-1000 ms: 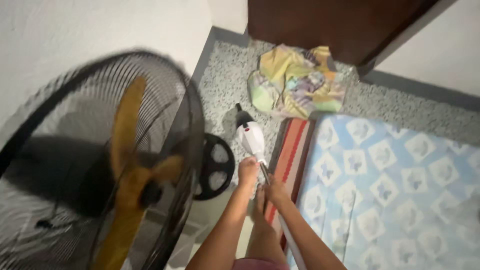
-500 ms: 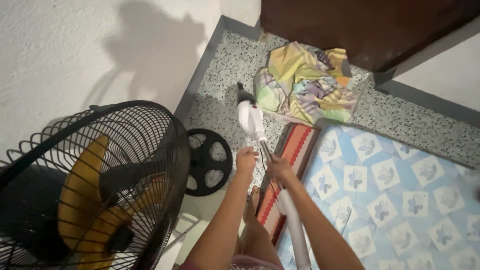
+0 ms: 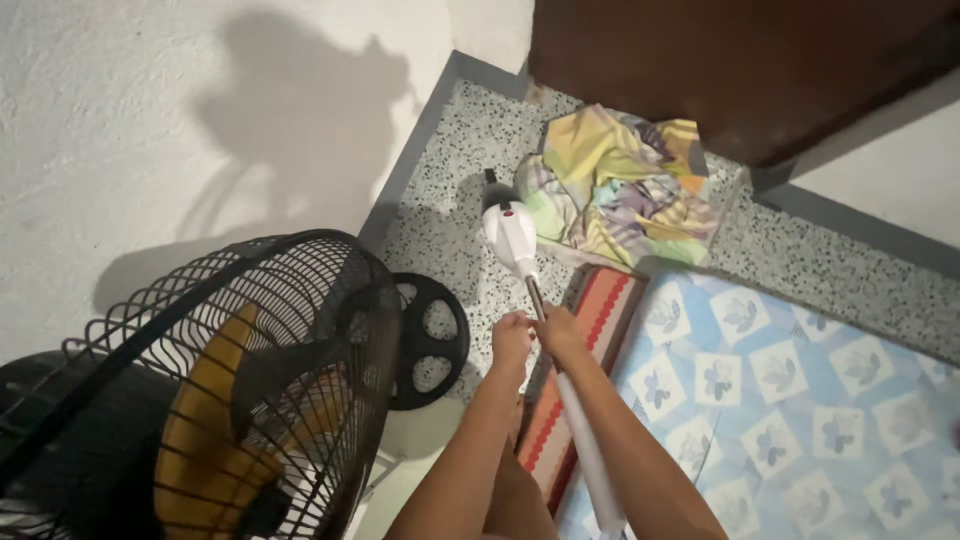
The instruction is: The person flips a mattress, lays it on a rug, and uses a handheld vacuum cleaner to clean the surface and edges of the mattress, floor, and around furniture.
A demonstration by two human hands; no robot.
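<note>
1. The left hand [image 3: 512, 335] and the right hand [image 3: 560, 333] are closed side by side on the thin shaft of a white stick vacuum [image 3: 512, 238].
2. The vacuum's white body points to the far side, its dark tip on the speckled floor [image 3: 450, 180], just beside a crumpled multicoloured cloth [image 3: 620, 185].
3. The cloth lies at the foot of a dark brown door [image 3: 730, 60].
4. To the near left stands a black-caged fan [image 3: 220, 400] with yellow blades; its round black base [image 3: 425, 340] sits just left of the hands.
5. To the right lies a mattress [image 3: 790, 400] in a blue flowered sheet, its red-patterned edge near the hands.
</note>
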